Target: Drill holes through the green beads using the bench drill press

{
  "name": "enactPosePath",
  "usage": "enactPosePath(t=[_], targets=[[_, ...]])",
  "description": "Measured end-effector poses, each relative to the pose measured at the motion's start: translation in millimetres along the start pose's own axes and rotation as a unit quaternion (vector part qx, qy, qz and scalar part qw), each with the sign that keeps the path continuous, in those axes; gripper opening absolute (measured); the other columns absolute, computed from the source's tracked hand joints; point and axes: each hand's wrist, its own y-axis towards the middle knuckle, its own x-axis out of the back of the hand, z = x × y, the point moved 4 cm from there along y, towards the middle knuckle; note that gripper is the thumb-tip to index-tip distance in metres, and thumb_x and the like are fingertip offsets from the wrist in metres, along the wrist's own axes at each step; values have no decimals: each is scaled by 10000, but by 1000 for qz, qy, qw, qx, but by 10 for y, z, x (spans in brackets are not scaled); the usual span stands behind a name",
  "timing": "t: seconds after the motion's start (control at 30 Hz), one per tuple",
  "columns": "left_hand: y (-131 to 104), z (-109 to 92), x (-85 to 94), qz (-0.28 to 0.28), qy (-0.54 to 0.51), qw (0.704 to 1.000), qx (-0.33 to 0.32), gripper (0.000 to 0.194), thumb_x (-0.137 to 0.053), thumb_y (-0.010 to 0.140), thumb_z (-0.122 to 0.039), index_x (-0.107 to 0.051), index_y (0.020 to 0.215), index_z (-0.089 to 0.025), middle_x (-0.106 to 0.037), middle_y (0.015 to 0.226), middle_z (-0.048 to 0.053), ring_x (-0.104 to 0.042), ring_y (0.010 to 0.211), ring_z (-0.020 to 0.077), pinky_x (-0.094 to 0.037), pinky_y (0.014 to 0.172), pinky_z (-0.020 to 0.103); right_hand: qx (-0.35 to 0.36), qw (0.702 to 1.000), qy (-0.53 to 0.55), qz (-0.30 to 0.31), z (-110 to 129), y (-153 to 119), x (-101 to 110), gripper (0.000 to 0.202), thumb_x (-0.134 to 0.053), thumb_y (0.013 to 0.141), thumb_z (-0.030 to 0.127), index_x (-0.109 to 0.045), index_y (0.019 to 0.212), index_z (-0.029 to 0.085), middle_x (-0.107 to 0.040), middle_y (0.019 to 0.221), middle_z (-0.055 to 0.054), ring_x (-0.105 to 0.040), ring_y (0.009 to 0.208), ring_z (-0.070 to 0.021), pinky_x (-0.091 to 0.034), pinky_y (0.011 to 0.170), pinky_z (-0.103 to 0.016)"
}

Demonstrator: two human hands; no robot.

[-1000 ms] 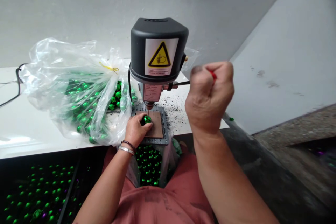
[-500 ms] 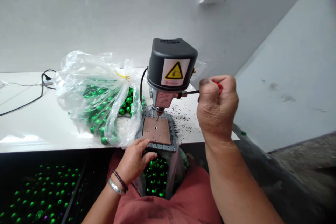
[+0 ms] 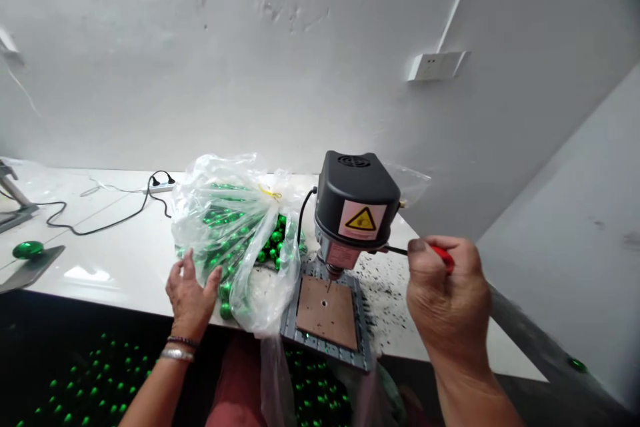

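My right hand point(image 3: 449, 300) is wrapped round the red-knobbed lever point(image 3: 442, 259) at the right of a small black bench drill press point(image 3: 357, 197). Its thin drill bit point(image 3: 329, 285) points down over a brown board point(image 3: 327, 317) with a small hole, and nothing lies under the bit. This board rests on the grey slotted base point(image 3: 367, 340). My left hand point(image 3: 193, 293), fingers spread, is at the front left of a clear plastic bag point(image 3: 200, 197) of shiny green balls point(image 3: 226, 290). Whether its fingertips touch the bag I cannot tell.
Dark shavings point(image 3: 387, 297) litter the white table point(image 3: 115, 273) right of the drill. Black cables and a power strip point(image 3: 160, 187) lie at the back left. A larger green ball point(image 3: 29, 250) sits at the far left. More green balls point(image 3: 320, 383) fill containers below the table edge.
My left hand has left the front edge of the drill base and moved left to the bag, opening its fingers. My right hand stays on the lever. The view has swung left and upward.
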Motion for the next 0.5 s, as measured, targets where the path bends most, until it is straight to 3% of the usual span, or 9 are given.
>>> enactPosePath(t=[0.1, 0.2, 0.27, 0.33, 0.43, 0.47, 0.5], targets=[[400, 249, 42, 31, -55, 990, 127, 959, -642, 673, -546, -223, 1427, -128, -346, 1356, 236, -307, 1299, 387, -271, 1038, 556, 3, 1000, 5, 14, -11, 6, -8, 405, -431, 727, 580, -515, 768, 187, -539, 635, -16, -468, 557, -112, -365, 533, -243], [738, 196, -36, 111, -266, 943, 168, 1118, -702, 642, -496, -5, 1452, -166, -401, 1356, 210, -496, 1173, 279, -401, 978, 430, -6, 1000, 9, 19, -19, 5, -11, 405, -428, 714, 573, -517, 779, 184, -564, 668, -31, -493, 581, -127, -376, 553, -250], [865, -11, -107, 160, -358, 907, 152, 960, -679, 674, -454, -172, 1424, -133, -492, 1294, 191, -572, 1063, 246, -459, 903, 382, -18, 1000, 6, 18, -18, 3, -10, 407, -423, 700, 573, -517, 782, 186, -563, 662, -32, -493, 575, -133, -372, 549, -253], [872, -288, -165, 217, -372, 895, 115, 713, -610, 716, -466, -443, 1278, -62, -591, 1169, 198, -605, 989, 269, -475, 866, 413, -28, 999, 0, 20, -7, 2, -10, 414, -416, 683, 581, -515, 775, 190, -561, 660, -33, -496, 579, -142, -374, 554, -261], [680, -622, -152, 237, -372, 896, 55, 451, -593, 723, -441, -636, 1069, -156, -661, 1083, 117, -591, 1029, 252, -434, 940, 393, -47, 998, -17, 26, 33, 1, -10, 411, -422, 648, 590, -510, 753, 203, -555, 652, -33, -502, 581, -158, -383, 561, -281], [567, -691, -147, 263, -367, 892, 19, 362, -620, 701, -409, -676, 973, -176, -686, 1019, 100, -599, 1007, 250, -430, 944, 379, -55, 998, -21, 28, 53, 2, -10, 404, -427, 637, 590, -508, 750, 211, -552, 644, -30, -503, 578, -163, -386, 560, -288], [424, -750, -155, 324, -316, 889, -62, 297, -613, 706, -387, -689, 906, -182, -698, 971, 91, -607, 970, 246, -430, 940, 375, -64, 997, -24, 27, 73, 5, -8, 395, -430, 628, 589, -503, 749, 220, -548, 633, -26, -502, 571, -167, -389, 556, -294]])
